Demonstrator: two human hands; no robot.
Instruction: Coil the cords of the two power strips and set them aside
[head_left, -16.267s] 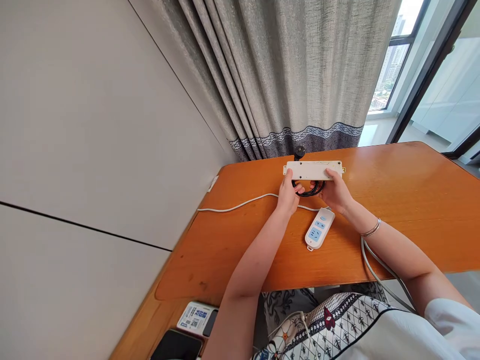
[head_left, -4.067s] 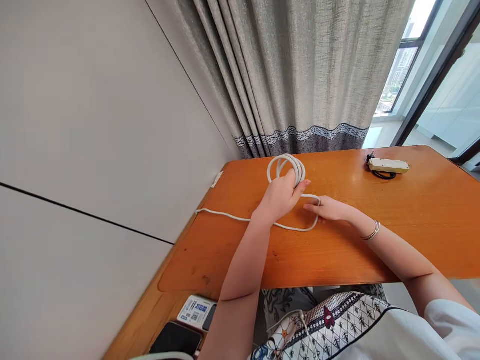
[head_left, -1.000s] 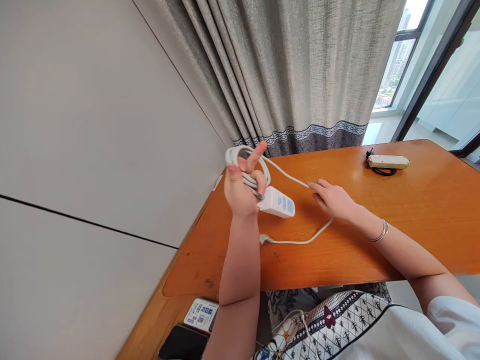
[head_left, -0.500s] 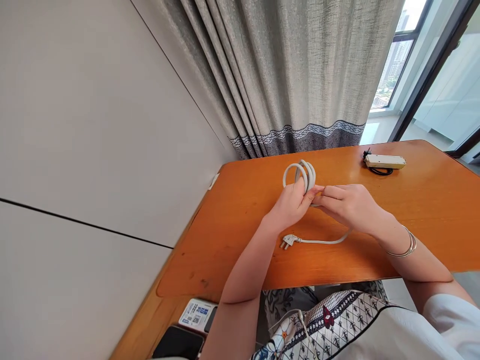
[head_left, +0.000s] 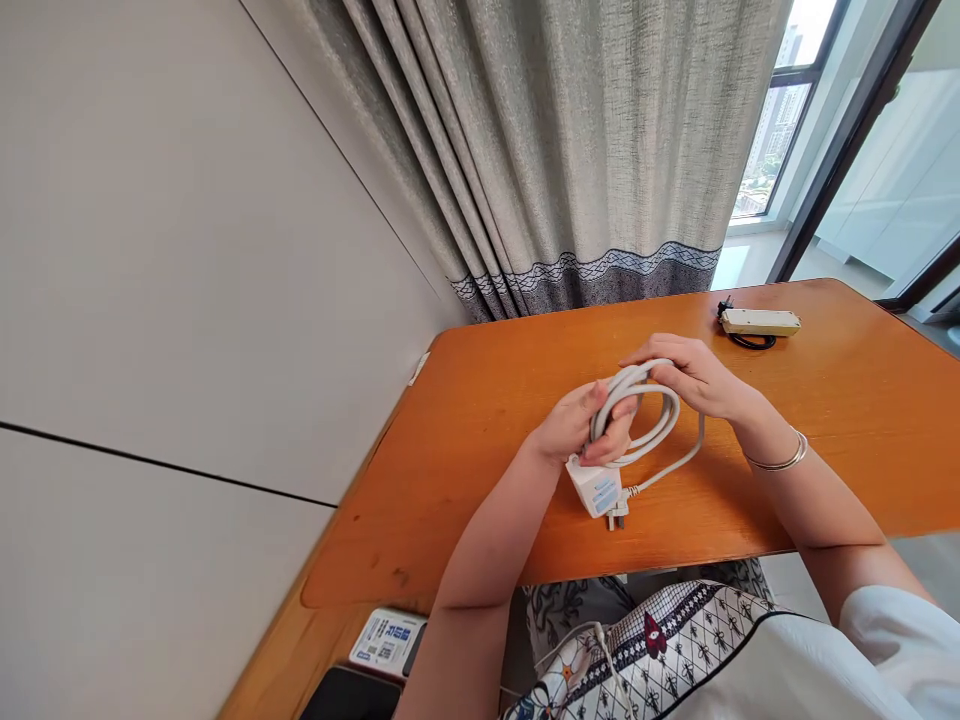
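One white cable (head_left: 666, 428): looped over the table (head_left: 480, 450); the loops, standing above the left hand half a second ago, now spread between both hands.
Left hand (head_left: 585, 425): fingers curled closed round the loops' left side.
Right hand (head_left: 696, 378): thumb and fingers closed on the loops' top, no longer meeting the left thumb.
White socket block (head_left: 595, 487): below the left hand, back in view.
White plug (head_left: 617, 509): now just beside the block; contact unclear.
Yellowed power strip (head_left: 761, 322): unmoved, far right.
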